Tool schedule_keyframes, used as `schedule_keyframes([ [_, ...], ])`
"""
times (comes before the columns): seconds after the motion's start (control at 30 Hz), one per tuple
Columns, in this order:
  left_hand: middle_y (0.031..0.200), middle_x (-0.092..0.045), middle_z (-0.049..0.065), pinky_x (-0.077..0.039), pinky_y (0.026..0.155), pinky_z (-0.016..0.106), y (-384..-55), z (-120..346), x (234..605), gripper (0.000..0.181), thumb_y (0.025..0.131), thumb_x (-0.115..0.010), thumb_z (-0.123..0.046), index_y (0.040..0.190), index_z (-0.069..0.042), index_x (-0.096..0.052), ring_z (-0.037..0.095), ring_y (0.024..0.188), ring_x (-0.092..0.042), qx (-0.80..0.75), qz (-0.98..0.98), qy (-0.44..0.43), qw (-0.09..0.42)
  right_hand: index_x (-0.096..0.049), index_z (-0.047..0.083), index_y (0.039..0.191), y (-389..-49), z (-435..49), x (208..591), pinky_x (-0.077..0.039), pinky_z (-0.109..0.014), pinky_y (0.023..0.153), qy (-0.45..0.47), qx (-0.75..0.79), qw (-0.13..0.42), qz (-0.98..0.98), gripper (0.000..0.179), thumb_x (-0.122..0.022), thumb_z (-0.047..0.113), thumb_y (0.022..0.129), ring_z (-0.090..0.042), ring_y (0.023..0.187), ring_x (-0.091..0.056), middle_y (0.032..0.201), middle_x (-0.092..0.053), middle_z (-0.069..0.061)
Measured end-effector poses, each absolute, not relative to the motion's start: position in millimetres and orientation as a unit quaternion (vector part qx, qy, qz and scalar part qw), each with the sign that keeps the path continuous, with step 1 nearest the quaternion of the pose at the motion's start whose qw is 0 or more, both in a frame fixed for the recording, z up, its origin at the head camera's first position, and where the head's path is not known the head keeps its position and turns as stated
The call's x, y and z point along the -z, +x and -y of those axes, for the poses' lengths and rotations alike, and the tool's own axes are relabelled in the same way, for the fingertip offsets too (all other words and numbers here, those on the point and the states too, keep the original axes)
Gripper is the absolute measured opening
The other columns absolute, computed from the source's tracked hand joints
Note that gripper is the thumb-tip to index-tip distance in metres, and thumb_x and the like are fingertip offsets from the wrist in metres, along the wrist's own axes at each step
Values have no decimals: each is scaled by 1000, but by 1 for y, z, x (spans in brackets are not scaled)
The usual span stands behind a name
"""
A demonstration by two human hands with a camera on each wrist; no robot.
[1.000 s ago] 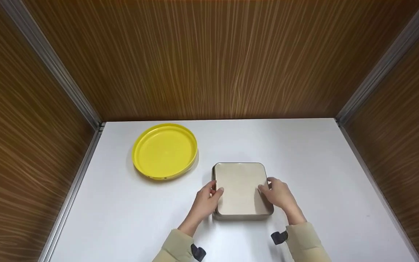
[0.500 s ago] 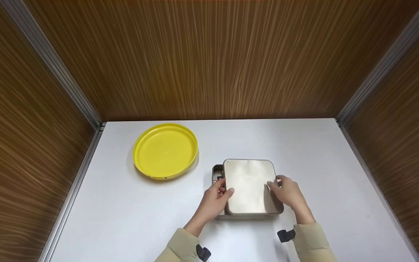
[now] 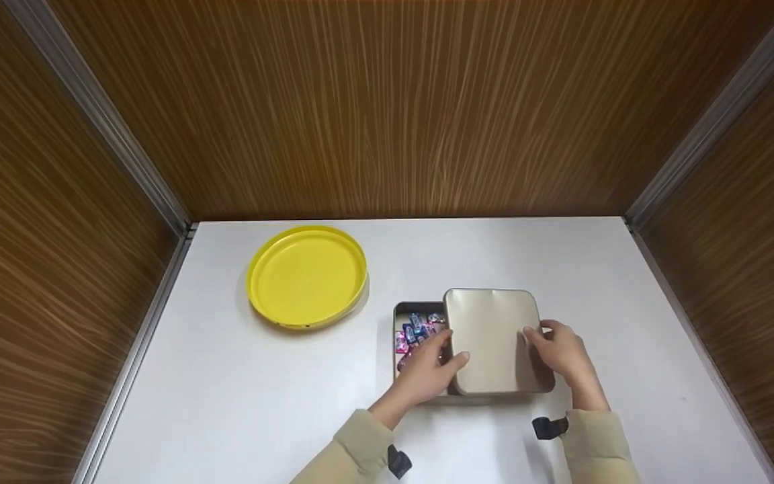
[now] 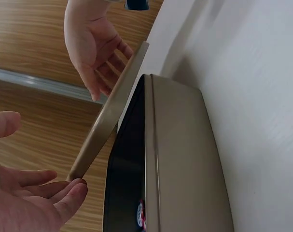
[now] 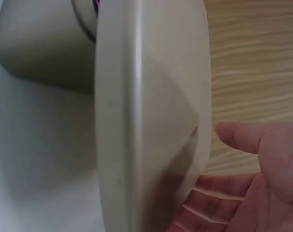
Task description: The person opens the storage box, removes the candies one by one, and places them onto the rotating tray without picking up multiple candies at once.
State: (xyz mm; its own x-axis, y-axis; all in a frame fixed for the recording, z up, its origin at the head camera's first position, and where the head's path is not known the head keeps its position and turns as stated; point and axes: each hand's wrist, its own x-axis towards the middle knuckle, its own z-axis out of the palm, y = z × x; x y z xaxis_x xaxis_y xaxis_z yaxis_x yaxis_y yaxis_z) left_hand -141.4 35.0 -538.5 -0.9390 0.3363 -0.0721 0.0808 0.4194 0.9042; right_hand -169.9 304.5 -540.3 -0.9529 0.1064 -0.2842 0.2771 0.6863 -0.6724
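A square, gold-toned metal lid (image 3: 494, 343) is held by both hands above the right part of a matching tin (image 4: 185, 154). My left hand (image 3: 424, 375) holds the lid's left edge, its fingertips against the rim in the left wrist view and its thumb spread away. The fingers of my right hand (image 3: 565, 353) bend under the right edge, with the thumb near the top face. Wrapped candies (image 3: 415, 331) in pink, blue and purple show in the uncovered left part of the tin. The lid hides the tin's right part.
A round yellow tray (image 3: 308, 277) with a raised rim lies on the white table (image 3: 259, 403), to the left of and behind the tin. Wood-grain panels (image 3: 400, 107) with metal corner strips enclose the table at the back and both sides.
Both hands have carried the lid off the tin toward the right. The candies, covered a second ago, now show on the left. The tin and yellow tray have stayed in place.
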Motion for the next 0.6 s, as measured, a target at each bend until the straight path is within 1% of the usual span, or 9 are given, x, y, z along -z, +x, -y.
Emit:
schedule_keyframes([
  [0.17, 141, -50, 17, -41, 105, 42, -144, -51, 538, 68, 96, -57, -43, 145, 1, -42, 30, 126, -51, -520, -830, 145, 140, -31, -18, 141, -168, -319, 539, -49, -57, 90, 125, 387, 110, -907, 75, -48, 43, 101, -53, 116, -52, 131, -45, -43],
  [0.27, 140, -51, 17, -42, 104, 40, -146, -61, 537, 67, 96, -59, -42, 146, 0, -41, 28, 124, -53, -519, -829, 144, 151, -31, -17, 141, -167, -327, 537, -49, -57, 90, 137, 389, 107, -905, 75, -47, 43, 101, -53, 116, -51, 131, -44, -43],
  [0.3, 140, -52, 17, -45, 100, 40, -146, -64, 537, 67, 96, -60, -40, 146, 0, -41, 28, 120, -56, -523, -826, 140, 157, -31, -17, 141, -166, -330, 537, -49, -57, 90, 142, 389, 108, -904, 75, -47, 44, 101, -54, 117, -51, 131, -44, -43],
  [0.4, 138, -53, 16, -48, 97, 36, -148, -74, 537, 66, 95, -62, -36, 147, 0, -40, 25, 116, -59, -530, -820, 133, 170, -30, -17, 142, -165, -337, 537, -50, -57, 89, 154, 390, 109, -901, 77, -46, 46, 101, -54, 118, -50, 132, -43, -43],
  [0.5, 141, -51, 15, -47, 98, 35, -149, -84, 536, 66, 95, -62, -36, 147, -2, -39, 25, 118, -58, -531, -817, 130, 183, -30, -18, 142, -165, -344, 538, -49, -58, 90, 167, 387, 109, -900, 78, -44, 47, 101, -55, 119, -48, 134, -41, -43],
  [0.53, 142, -51, 14, -44, 102, 35, -150, -87, 536, 66, 95, -62, -37, 147, -2, -40, 25, 122, -55, -524, -822, 132, 182, -29, -18, 142, -164, -347, 538, -49, -58, 90, 172, 387, 108, -899, 79, -44, 48, 101, -55, 120, -48, 134, -40, -43],
  [0.6, 141, -52, 13, -43, 103, 34, -150, -95, 536, 65, 95, -62, -38, 146, -3, -42, 24, 123, -54, -518, -825, 132, 183, -30, -18, 141, -164, -352, 539, -48, -60, 90, 180, 383, 105, -900, 79, -43, 48, 101, -57, 120, -46, 134, -40, -44],
])
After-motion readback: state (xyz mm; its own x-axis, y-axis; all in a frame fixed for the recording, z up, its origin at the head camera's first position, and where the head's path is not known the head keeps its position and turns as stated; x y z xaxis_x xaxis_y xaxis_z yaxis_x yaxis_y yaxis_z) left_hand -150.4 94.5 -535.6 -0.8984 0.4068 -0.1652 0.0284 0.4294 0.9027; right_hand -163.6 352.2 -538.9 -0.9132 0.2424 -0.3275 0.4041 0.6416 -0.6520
